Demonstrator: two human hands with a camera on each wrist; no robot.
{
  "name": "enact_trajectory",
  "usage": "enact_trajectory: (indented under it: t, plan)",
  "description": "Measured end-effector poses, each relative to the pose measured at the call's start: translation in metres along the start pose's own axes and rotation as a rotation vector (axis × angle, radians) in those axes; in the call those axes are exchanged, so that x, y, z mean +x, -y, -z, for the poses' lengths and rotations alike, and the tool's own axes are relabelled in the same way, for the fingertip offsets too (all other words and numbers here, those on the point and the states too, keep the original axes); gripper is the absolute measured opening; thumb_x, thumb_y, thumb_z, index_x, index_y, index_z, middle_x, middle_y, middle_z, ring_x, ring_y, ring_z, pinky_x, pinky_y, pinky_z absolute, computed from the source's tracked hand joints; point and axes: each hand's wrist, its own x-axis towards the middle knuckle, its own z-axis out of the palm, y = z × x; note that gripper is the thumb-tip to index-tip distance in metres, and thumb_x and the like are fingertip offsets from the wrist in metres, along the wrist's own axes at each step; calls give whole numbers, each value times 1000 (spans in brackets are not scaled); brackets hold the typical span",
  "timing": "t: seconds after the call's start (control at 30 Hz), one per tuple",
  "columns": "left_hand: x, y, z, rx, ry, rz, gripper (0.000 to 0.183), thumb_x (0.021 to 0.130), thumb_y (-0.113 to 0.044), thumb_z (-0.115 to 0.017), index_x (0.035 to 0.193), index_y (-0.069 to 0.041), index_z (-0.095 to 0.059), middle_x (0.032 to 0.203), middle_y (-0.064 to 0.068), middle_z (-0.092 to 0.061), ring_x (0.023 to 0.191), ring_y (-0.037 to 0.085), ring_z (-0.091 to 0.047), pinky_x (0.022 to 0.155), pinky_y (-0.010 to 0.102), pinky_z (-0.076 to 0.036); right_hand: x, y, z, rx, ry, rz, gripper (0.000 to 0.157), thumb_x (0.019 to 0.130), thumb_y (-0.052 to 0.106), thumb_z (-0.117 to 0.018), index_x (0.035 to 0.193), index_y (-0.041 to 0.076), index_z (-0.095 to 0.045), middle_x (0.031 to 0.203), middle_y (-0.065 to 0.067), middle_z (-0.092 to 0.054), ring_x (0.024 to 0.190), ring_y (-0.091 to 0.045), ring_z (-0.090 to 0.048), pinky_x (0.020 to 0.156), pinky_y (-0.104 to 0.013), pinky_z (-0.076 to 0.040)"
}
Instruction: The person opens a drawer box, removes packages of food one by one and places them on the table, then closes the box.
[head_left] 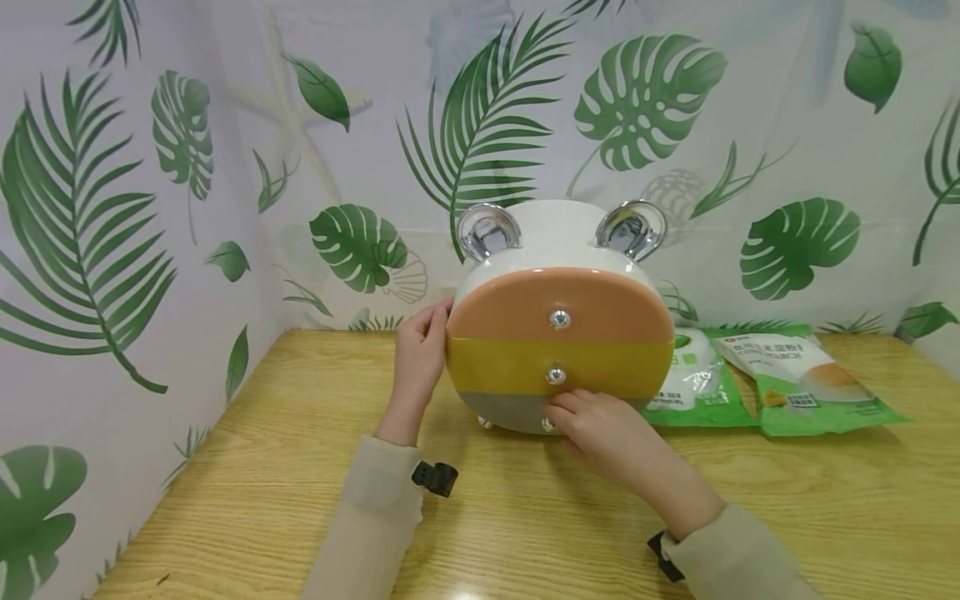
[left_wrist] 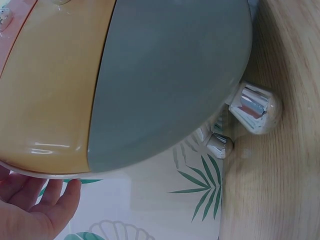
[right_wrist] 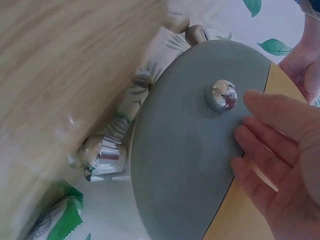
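Note:
A small oval drawer cabinet (head_left: 573,225) with a white shell and silver ears stands on silver feet. Its front has an orange drawer (head_left: 510,304), a yellow drawer (head_left: 491,367) and a grey drawer (head_left: 502,408), all closed, each with a silver knob. My left hand (head_left: 422,354) supports the cabinet's left side, its fingers (left_wrist: 65,202) against the shell's edge. At the grey drawer, my right hand (head_left: 607,429) has its thumb tip close beside the knob (right_wrist: 224,95). The other fingers, loosely bent, lie near the seam between the grey and yellow drawers.
Behind the cabinet's right side lie a green and white food bag (head_left: 701,383) and a cornstarch bag (head_left: 810,379). The wooden table (head_left: 300,467) backs onto a leaf-patterned cloth (head_left: 360,167). A black strap (head_left: 435,477) hangs at my left sleeve.

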Motion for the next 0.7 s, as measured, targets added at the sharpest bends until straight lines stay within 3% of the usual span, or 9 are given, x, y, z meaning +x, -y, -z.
enact_trajectory:
  t: [0.2, 0.43, 0.7]
  plan:
    - [1, 1, 1, 3, -1, 12, 29, 94, -19, -44, 110, -2, -62, 107, 10, -61, 95, 18, -56, 79, 30, -46, 4, 0, -3, 1, 21, -21, 25, 66, 3, -73, 87, 6, -61, 81, -2, -57, 70, -16, -55, 62, -30, -47]
    - [1, 1, 1, -3, 1, 15, 29, 94, -18, -44, 110, -2, -62, 108, 10, -61, 97, 17, -55, 80, 30, -46, 10, 3, -8, -30, 61, -70, 16, 67, 1, -68, 74, 10, -56, 67, 2, -47, 53, -11, -45, 45, -25, -38]
    - [0, 0, 0, -3, 2, 13, 29, 94, -18, -44, 110, -2, -62, 107, 10, -61, 95, 17, -56, 79, 30, -46, 14, 5, -10, -44, 98, -102, 13, 70, 4, -68, 69, 11, -56, 67, 2, -47, 50, -10, -43, 44, -24, -37]
